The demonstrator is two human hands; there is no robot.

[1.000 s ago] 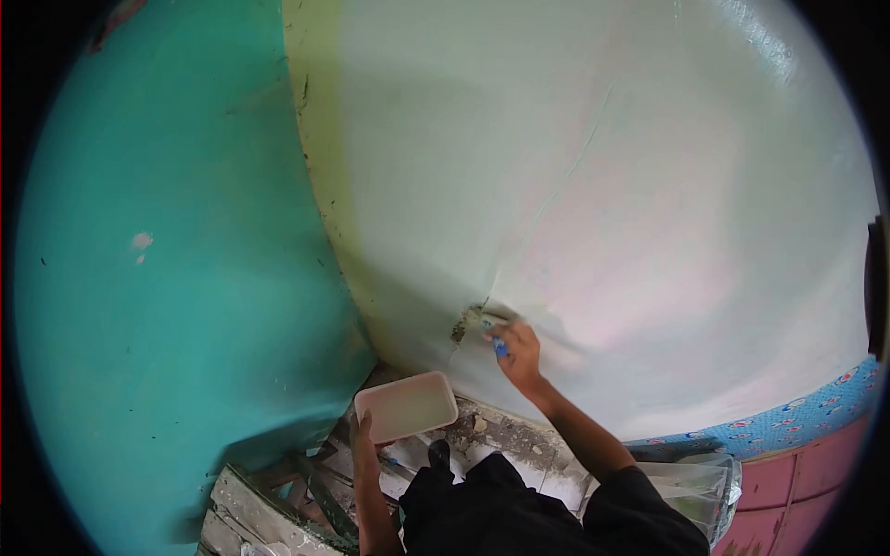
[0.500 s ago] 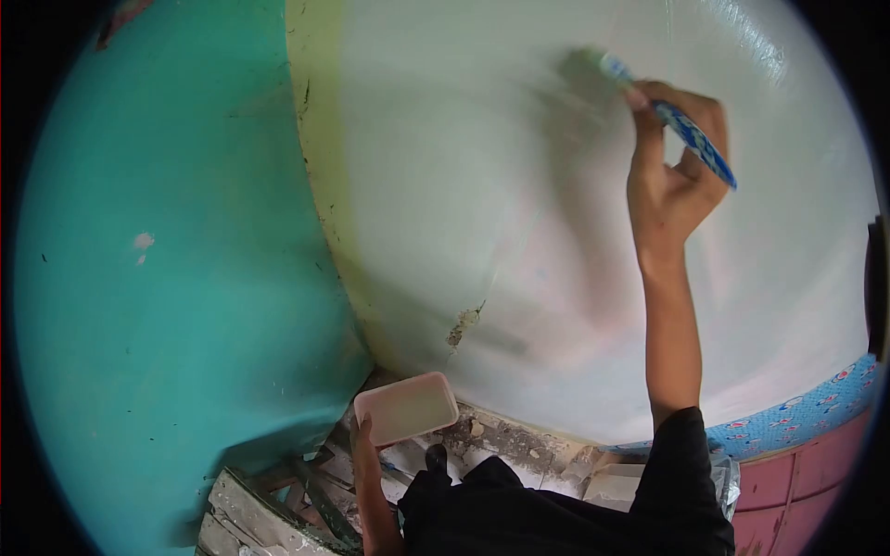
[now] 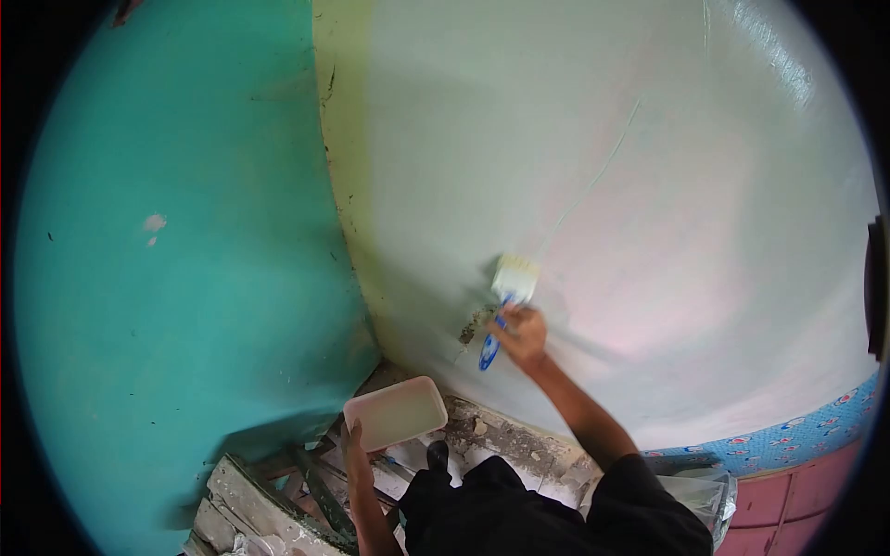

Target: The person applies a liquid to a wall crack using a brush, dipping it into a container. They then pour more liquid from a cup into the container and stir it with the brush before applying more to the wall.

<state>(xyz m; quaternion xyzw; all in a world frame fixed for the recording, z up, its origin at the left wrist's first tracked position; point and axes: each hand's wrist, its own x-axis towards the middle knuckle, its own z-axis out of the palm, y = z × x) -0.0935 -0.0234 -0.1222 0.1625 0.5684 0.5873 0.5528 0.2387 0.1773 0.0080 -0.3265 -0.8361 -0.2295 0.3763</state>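
My right hand (image 3: pixel 521 334) is closed round the blue patterned handle of a flat paintbrush (image 3: pixel 514 280). Its pale, paint-covered bristles point upward near the lower middle of the whitish wall (image 3: pixel 630 213). A thin wet streak runs up and to the right above the bristles. Just left of the handle is a chipped patch (image 3: pixel 469 328) in the wall. Low down, my left hand (image 3: pixel 355 443) grips the near left side of a shallow pinkish plastic tub (image 3: pixel 397 415) holding pale liquid paint.
A turquoise wall (image 3: pixel 185 306) meets the whitish wall in a corner edged with yellow-green. Broken boards and rubble (image 3: pixel 250 510) lie at lower left. Blue patterned covering (image 3: pixel 779 445) and pink panels (image 3: pixel 797 500) are at lower right, beside a clear plastic bag (image 3: pixel 709 496).
My right hand has brought the paintbrush down and left from the upper wall. A thin streak now shows on the wall. The tub has shifted slightly left in view.
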